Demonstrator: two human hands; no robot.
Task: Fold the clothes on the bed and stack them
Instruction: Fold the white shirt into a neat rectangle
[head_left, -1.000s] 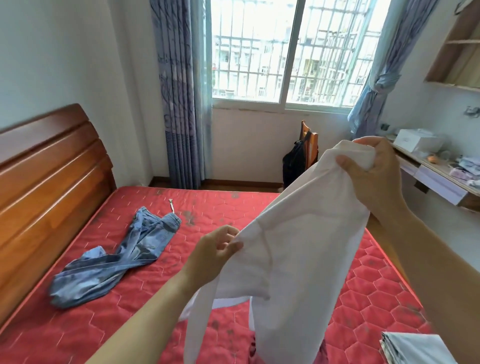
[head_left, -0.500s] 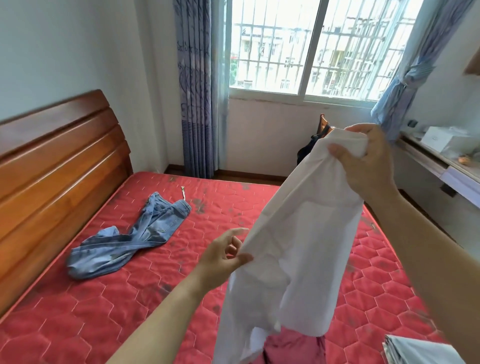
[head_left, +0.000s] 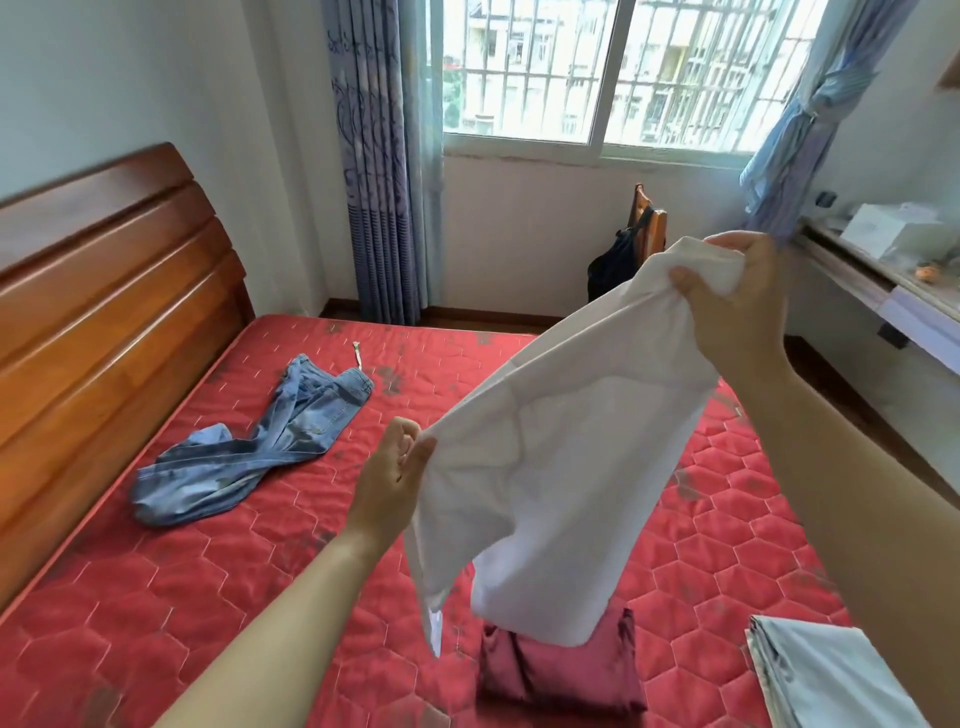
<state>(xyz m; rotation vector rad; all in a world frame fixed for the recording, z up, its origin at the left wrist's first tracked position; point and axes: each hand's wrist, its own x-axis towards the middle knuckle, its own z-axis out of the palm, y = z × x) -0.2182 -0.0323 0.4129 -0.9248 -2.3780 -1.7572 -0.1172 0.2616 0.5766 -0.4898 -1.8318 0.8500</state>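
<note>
I hold a white garment (head_left: 561, 457) up in the air over the red quilted bed (head_left: 208, 597). My right hand (head_left: 737, 291) grips its bunched top end, high on the right. My left hand (head_left: 395, 473) pinches its lower left edge. The cloth hangs slack between them, its bottom draping over a folded dark red garment (head_left: 556, 675) on the bed near me. Crumpled blue jeans (head_left: 249, 452) lie unfolded on the left side of the bed. A folded pale grey-blue piece (head_left: 821, 675) sits at the bed's near right corner.
A wooden headboard (head_left: 104, 312) runs along the left. Beyond the bed are a barred window, blue curtains (head_left: 379, 171), and a wooden chair with a black bag (head_left: 618, 260). A desk (head_left: 883, 291) with a white box stands on the right.
The view has tilted down and leftward. My left hand has slid along the white garment's edge and now pinches it firmly; the cloth has lifted, uncovering the folded dark red garment below.
</note>
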